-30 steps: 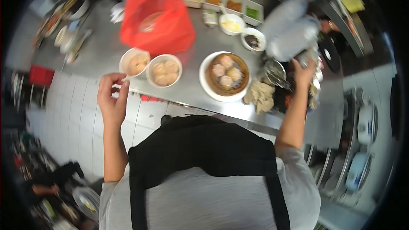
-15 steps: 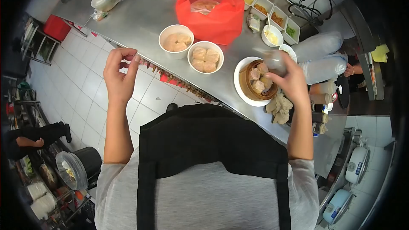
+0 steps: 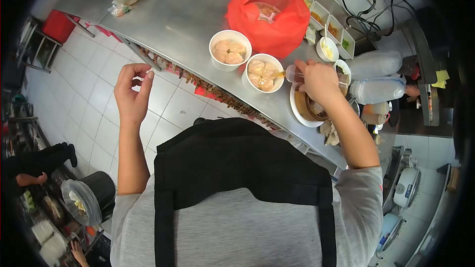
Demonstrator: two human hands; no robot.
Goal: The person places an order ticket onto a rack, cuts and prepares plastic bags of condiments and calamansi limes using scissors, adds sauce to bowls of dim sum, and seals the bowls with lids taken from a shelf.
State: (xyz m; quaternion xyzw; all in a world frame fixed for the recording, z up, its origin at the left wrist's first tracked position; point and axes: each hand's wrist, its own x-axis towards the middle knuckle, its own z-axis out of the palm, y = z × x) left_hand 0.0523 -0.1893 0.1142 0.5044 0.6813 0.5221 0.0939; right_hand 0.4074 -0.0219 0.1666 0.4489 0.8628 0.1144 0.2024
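My right hand (image 3: 321,81) grips a clear squeeze bottle (image 3: 295,74), tipped sideways. Its yellowish nozzle points into the right white paper bowl (image 3: 251,82), which holds several pale dumplings (image 3: 263,75). A second white bowl (image 3: 216,61) with similar dumplings stands to its left. Under my right forearm, a bamboo steamer (image 3: 309,106) rests on a white plate (image 3: 296,110); my hand and arm hide much of it. My left hand (image 3: 133,91) hovers over the floor beside the counter, fingers loosely curled, thumb tip close to the index fingertip, nothing visible in it.
A red plastic bag (image 3: 247,27) stands behind the bowls on the steel counter (image 3: 163,24). Topping trays (image 3: 332,32), a small bowl with a spoon (image 3: 327,49), bagged stacks (image 3: 378,90) and bottles (image 3: 374,118) crowd the right. A lined bin (image 3: 81,205) stands lower left.
My right hand has moved from the dumplings in the steamer up and left, bringing the bottle's nozzle over the right bowl. The counter has shifted rightward in view. My left hand has curled slightly more.
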